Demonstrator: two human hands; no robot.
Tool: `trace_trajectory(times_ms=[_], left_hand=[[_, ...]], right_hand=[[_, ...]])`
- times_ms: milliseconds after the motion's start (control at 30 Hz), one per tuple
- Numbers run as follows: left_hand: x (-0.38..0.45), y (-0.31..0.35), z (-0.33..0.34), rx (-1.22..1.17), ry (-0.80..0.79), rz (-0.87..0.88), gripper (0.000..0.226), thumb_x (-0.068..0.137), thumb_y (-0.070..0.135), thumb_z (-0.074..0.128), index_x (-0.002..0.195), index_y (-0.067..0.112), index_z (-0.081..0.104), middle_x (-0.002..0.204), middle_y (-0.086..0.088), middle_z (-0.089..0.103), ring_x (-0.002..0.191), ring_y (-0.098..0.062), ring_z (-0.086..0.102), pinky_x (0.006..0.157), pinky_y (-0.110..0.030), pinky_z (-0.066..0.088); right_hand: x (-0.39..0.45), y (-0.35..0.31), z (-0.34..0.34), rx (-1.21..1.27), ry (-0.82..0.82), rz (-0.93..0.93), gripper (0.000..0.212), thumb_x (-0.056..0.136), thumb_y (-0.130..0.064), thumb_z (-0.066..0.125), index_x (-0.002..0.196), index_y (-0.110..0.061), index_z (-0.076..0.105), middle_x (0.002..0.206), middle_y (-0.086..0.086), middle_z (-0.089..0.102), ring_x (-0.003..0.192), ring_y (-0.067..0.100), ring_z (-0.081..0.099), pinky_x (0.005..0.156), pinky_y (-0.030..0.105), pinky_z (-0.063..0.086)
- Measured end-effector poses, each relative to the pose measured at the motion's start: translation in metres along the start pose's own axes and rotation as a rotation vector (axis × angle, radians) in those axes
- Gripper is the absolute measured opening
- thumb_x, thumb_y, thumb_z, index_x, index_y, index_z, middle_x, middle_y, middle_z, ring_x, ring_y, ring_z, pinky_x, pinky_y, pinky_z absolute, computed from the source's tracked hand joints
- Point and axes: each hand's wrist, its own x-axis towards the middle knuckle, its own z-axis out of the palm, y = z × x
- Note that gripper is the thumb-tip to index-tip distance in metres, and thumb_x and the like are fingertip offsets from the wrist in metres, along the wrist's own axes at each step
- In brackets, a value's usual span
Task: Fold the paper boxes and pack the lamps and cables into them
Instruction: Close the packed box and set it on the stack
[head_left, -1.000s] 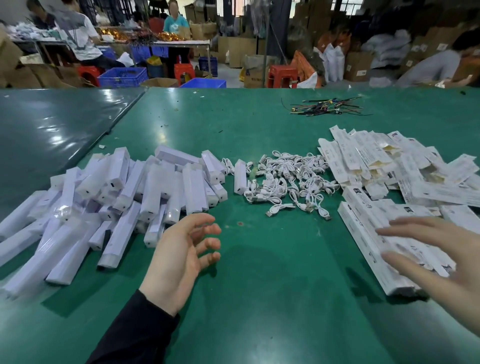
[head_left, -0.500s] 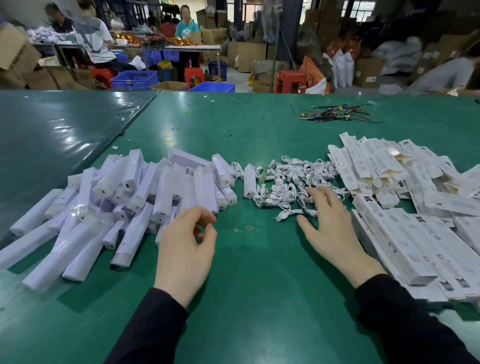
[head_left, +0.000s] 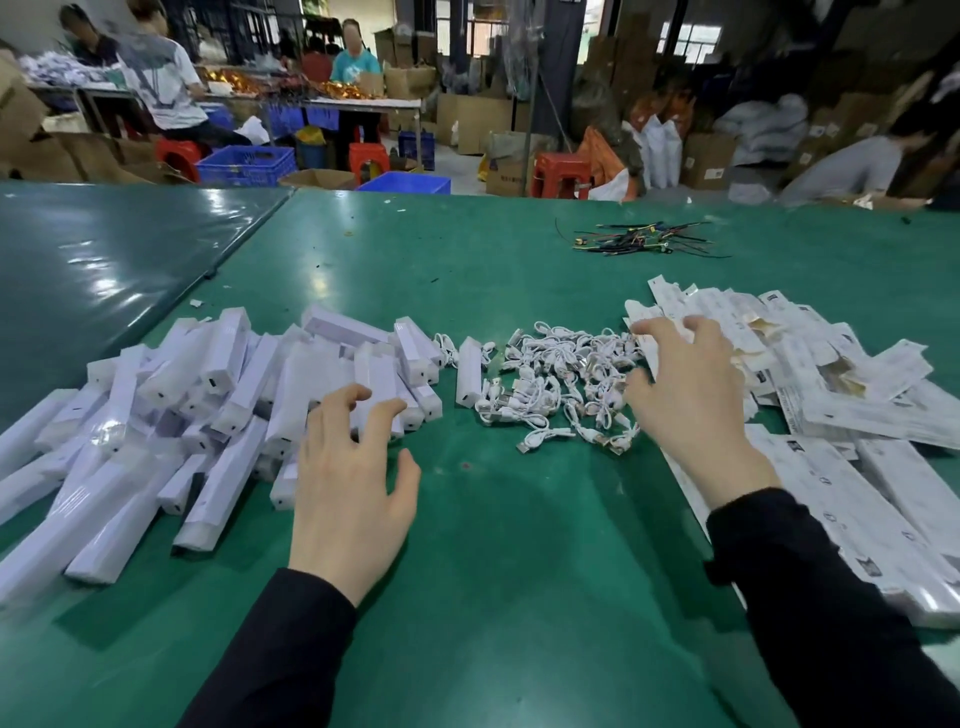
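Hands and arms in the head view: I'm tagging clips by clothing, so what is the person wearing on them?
Both hands, the left hand and the right hand, are bare: no gloves, rings or watch show. Each arm wears a long black sleeve ending at the wrist, plain, without visible markings.

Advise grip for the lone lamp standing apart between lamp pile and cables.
Pinch the lone lamp across its long sides near mid-length, coming from above. It lies flat, end toward the camera; the gap on its left leaves fingers room, while cables crowd its right.
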Motion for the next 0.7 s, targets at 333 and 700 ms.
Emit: trace_trajectory(times_ms=[333, 700], left_hand=[[-0.009, -0.001, -0.003, -0.096, -0.040, 0.018, 0.032, 0.080, 0.003, 0.068, 0.111, 0.007, 0.061, 0.112, -0.007, 0.050, 0.102, -0.027, 0.049, 0.084, -0.044, 0.048], [-0.011, 0.003, -0.002, -0.163, -0.069, 0.023, 0.030, 0.081, 0.000, 0.066, 0.109, 0.007, 0.062, 0.110, -0.005, 0.051, 0.099, -0.024, 0.050, 0.079, -0.045, 0.051]], right_hand=[[0.109, 0.058, 0.013, -0.478, -0.463, 0.192, 0.065, 0.096, -0.048, 0.050, 0.151, -0.025, 0.025, 0.159, 0.023, 0.016, 0.145, 0.046, 0.014, 0.114, 0.062, 0.017], [0.105, 0.052, 0.008, -0.241, -0.296, -0.067, 0.033, 0.086, 0.004, 0.046, 0.110, -0.013, 0.061, 0.125, 0.017, 0.060, 0.099, 0.033, 0.059, 0.087, 0.042, 0.050]])
